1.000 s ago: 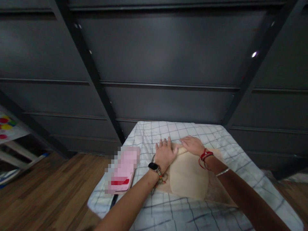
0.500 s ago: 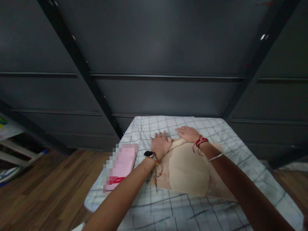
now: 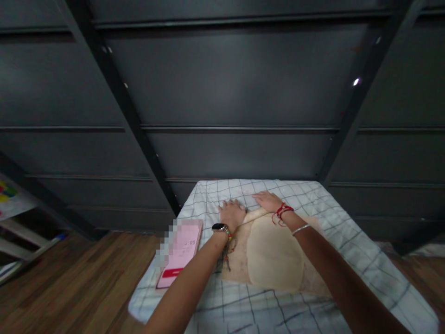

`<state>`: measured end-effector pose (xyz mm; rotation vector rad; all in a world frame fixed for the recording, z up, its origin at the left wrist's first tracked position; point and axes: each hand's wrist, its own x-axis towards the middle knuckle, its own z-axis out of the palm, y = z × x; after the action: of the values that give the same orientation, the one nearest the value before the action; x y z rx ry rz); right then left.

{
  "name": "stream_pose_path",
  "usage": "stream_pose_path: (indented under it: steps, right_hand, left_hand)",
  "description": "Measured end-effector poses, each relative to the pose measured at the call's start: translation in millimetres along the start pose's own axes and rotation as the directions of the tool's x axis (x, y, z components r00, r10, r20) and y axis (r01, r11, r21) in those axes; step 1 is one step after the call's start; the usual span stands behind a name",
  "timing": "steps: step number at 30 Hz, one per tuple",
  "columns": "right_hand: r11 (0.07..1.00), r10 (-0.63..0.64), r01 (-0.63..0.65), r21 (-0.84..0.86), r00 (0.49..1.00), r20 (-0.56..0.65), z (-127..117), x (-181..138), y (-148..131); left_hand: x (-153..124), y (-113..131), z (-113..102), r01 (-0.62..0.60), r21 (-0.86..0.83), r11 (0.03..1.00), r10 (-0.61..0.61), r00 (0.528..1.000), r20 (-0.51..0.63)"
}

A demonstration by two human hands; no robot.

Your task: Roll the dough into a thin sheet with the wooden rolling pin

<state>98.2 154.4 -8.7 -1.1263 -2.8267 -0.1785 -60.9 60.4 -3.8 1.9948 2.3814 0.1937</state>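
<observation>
A beige cloth (image 3: 274, 253) lay flat on the checked surface (image 3: 236, 304), its far edge folded or rolled. The left hand (image 3: 232, 213) rested palm down at that edge, fingers spread; the right hand (image 3: 269, 202) lay flat there too, fingers stretched straight. A phone (image 3: 186, 248) lay near the left forearm, pink screen up

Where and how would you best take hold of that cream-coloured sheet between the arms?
Probably by the folded ridge along its far edge, fingers coming from the far side, thumbs from the near side. That ridge looks raised, while the rest of the cream-coloured sheet lies flat, with little to pinch. The left hand and right hand are near the ridge's ends.
</observation>
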Motion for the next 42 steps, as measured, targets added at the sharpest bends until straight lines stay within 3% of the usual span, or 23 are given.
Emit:
stream_pose_path:
  steps: [6,12,18,21,26,31,42]
  right_hand:
    - [0.998,0.044,-0.041,-0.049,0.998,0.044,-13,-39,-12]
    - [0.993,0.108,-0.110,-0.048,0.994,-0.034,-22,-100,-33]
    - [0.994,0.106,-0.104,0.044,0.993,-0.056,-19,-138,-35]
    - [0.989,0.137,-0.132,0.064,0.988,-0.070,-14,-131,-31]
    - [0.975,0.217,-0.210,0.077,0.970,-0.109,-3,-92,-19]
    - [0.966,0.241,-0.233,0.112,0.968,-0.074,5,-58,-3]
    - [0.955,0.236,-0.238,0.178,0.971,0.033,4,-31,15]
  left_hand:
    - [-36,11,2,-0.078,0.010,0.997,0.079,0.995,-0.056]
    - [-86,26,9,-0.218,0.046,0.975,0.222,0.955,-0.195]
    - [-95,24,11,-0.297,0.033,0.954,0.297,0.930,-0.215]
    - [-84,24,8,-0.273,0.033,0.961,0.274,0.938,-0.213]
    - [-53,25,6,-0.188,0.016,0.982,0.187,0.962,-0.200]
    - [-26,24,-2,-0.106,-0.012,0.994,0.104,0.991,-0.088]
    - [4,18,0,-0.044,-0.075,0.996,0.050,0.996,0.076]
